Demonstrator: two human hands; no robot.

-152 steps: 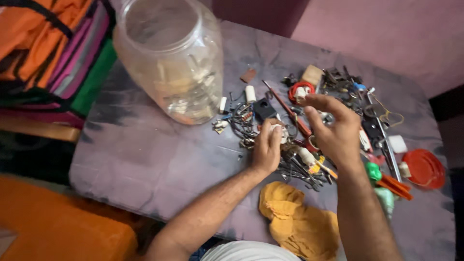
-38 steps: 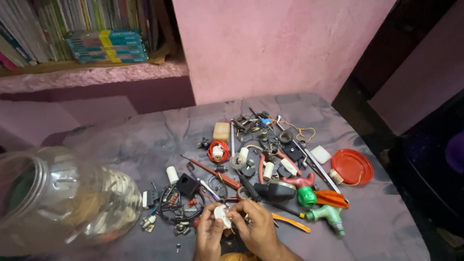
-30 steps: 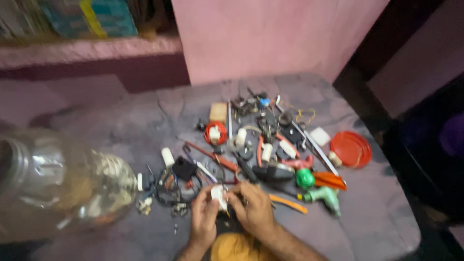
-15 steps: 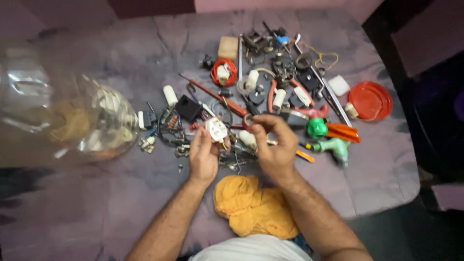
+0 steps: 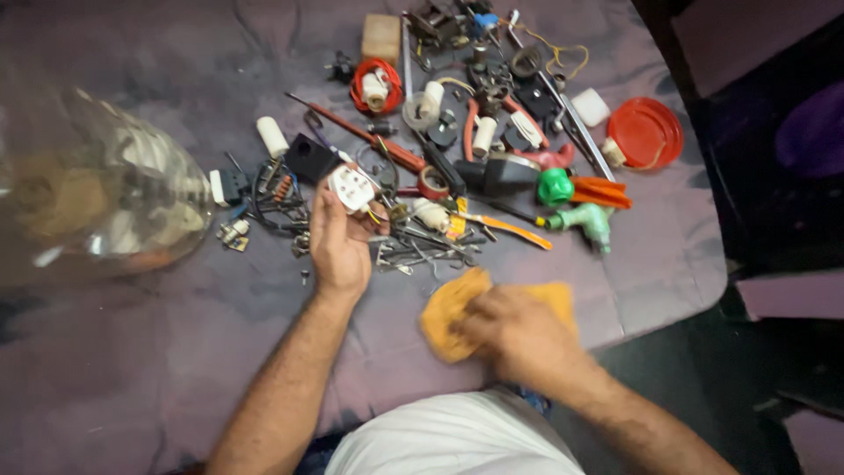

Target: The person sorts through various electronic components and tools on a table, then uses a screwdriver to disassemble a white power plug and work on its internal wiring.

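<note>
Pinched between thumb and fingers of the left hand [image 5: 338, 242]: a white plug [image 5: 352, 187], raised just above the purple cloth-covered table [image 5: 158, 352]. Right hand [image 5: 519, 334] closed on a yellow rag [image 5: 448, 308], near side of the plug, at the table edge. Clear jar [image 5: 88, 193] lies on its side left of the plug. Scattered small tools and parts beyond it; red lid [image 5: 646, 132] far right, green toy drill [image 5: 585, 220] between.

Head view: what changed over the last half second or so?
The right hand let go of the white plug, dropped back toward the body and now grips the yellow cloth. The left hand alone keeps holding the plug. The clear jar and the pile of parts stayed put.
</note>
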